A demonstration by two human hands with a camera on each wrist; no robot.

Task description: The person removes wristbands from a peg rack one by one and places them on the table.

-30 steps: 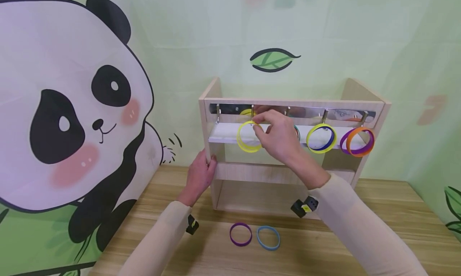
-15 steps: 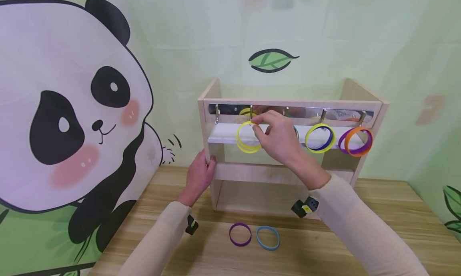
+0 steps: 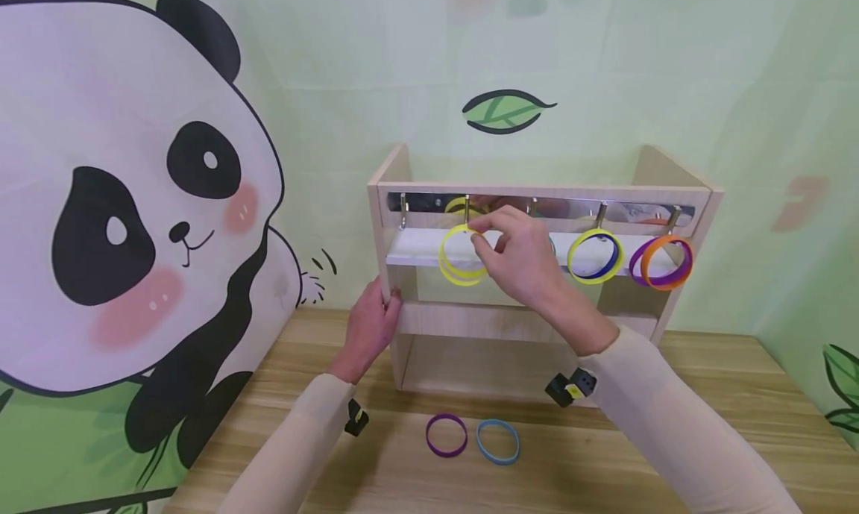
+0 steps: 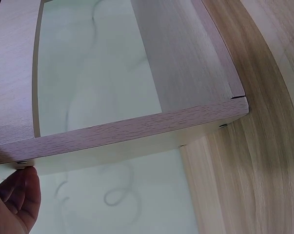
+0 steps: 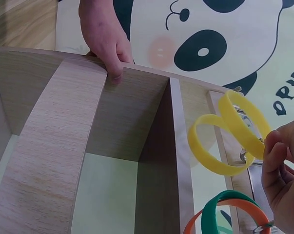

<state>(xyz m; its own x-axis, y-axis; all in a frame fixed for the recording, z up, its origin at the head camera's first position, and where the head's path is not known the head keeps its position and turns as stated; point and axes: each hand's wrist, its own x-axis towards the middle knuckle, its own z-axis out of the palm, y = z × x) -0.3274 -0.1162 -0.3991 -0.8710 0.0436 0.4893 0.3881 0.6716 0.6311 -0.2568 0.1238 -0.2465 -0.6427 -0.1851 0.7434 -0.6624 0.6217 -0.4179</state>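
My right hand (image 3: pixel 520 253) is at the second hook (image 3: pixel 467 210) from the left, pinching a yellow wristband (image 5: pixel 228 114) between thumb and fingertips. A second yellow wristband (image 5: pixel 198 151) hangs close beside it, overlapping it in the right wrist view. Whether the pinched band is round the hook cannot be told. My left hand (image 3: pixel 367 320) grips the left side panel of the wooden shelf (image 3: pixel 463 321), its thumb on the front edge. In the left wrist view only the left hand's fingers (image 4: pixel 27 195) show, against that panel.
A green wristband (image 5: pixel 208 219) and an orange one hang on the middle hook. Farther right hang yellow (image 3: pixel 577 245) and blue bands, then orange (image 3: pixel 646 264) and purple ones. The leftmost hook (image 3: pixel 403 212) is bare. Purple (image 3: pixel 429 443) and light blue (image 3: pixel 498 462) bands lie on the table.
Both hands keep their places and holds. The scene has drifted very slightly left in the head view, and the two yellow bands look slightly farther apart.
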